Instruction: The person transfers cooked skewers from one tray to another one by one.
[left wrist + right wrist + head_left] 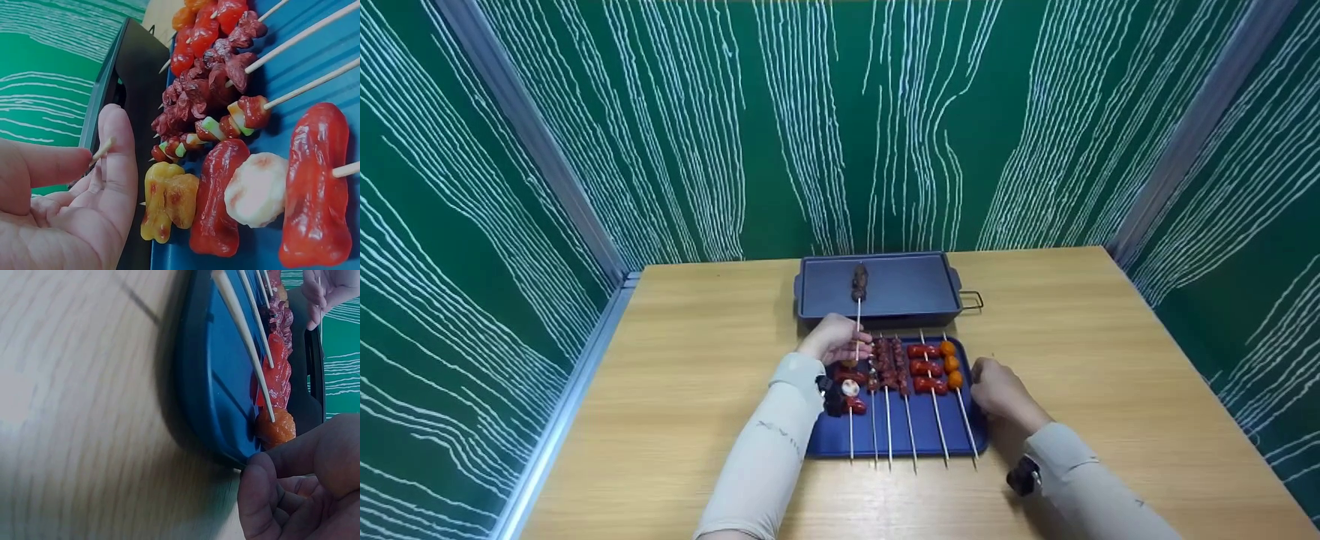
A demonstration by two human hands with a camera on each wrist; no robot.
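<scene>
My left hand (834, 339) pinches the stick of a dark meat skewer (859, 283) between thumb and fingers; its meat end lies over the grill pan (904, 289). In the left wrist view the stick's end (103, 149) pokes out of the pinch. Below this hand is the blue tray (896, 444) of skewers, among them a mixed one with a white round slice (256, 190) and red sausage pieces (316, 185). At the tray's right side, my right hand (997, 386) grips the rim with thumb and curled fingers, close to the orange ball skewer (277, 427).
Behind the tray stands the dark grill pan with a wire handle (973, 300) on its right. Several stick ends overhang the tray's front edge. The wooden table (682, 420) meets green walls (877, 150) with white lines at the back and sides.
</scene>
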